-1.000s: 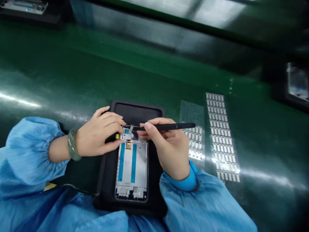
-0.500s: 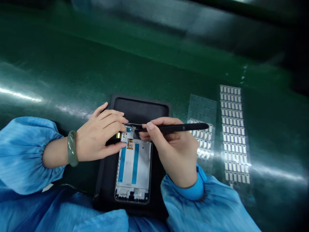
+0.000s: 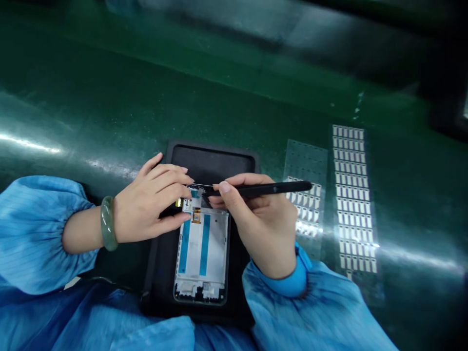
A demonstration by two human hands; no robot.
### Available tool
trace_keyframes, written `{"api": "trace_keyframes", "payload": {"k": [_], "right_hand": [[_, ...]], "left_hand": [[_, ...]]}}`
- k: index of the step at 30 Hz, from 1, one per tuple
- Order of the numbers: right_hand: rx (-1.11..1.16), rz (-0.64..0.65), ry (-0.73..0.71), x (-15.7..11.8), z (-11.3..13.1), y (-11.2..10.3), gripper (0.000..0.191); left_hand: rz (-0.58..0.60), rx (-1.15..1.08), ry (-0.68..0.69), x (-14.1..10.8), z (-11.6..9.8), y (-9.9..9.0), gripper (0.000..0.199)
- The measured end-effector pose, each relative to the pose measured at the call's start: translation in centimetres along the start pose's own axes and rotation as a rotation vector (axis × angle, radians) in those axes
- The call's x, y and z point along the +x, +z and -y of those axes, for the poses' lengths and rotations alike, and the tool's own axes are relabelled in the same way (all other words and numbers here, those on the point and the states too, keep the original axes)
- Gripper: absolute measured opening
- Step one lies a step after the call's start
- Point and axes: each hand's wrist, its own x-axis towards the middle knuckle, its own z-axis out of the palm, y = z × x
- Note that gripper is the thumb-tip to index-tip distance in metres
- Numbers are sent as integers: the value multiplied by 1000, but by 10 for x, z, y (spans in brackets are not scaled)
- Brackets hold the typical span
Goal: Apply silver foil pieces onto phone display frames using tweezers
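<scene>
The smartphone mid-frame lies in the black tray, its upper end between the two hands and the rest running back toward the body; the left hand is loosely open, thumb parted from the fingers, fingertips resting at the frame's upper left edge; I cannot tell whether it grips anything small there; the right hand pinches a slim black tool, probably tweezers, its tip at the frame's upper end, above the orange flex connector; the step in hand looks like fine placing or pressing there, though the tip's contact is too small to read; the next move calls for light, exact tip control while the left fingertips steady the frame; right of the right hand lie two sheets of small pale parts, the nearer sheet partly bare, the farther sheet fuller.
</scene>
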Motion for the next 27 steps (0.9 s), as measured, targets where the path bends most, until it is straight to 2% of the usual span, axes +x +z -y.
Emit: {"api": "trace_keyframes", "payload": {"k": [13, 19, 25, 27], "right_hand": [[-60, 3, -48, 0, -3, 0, 16], [-90, 16, -93, 1, -5, 0, 12], [-159, 6, -159, -1, -7, 0, 12], [-187, -30, -195, -2, -8, 0, 11]], "left_hand": [[9, 49, 49, 2, -3, -1, 23], [20, 129, 89, 4, -3, -2, 26], [14, 277, 121, 8, -12, -4, 27], [7, 308, 112, 9, -16, -4, 28]]}}
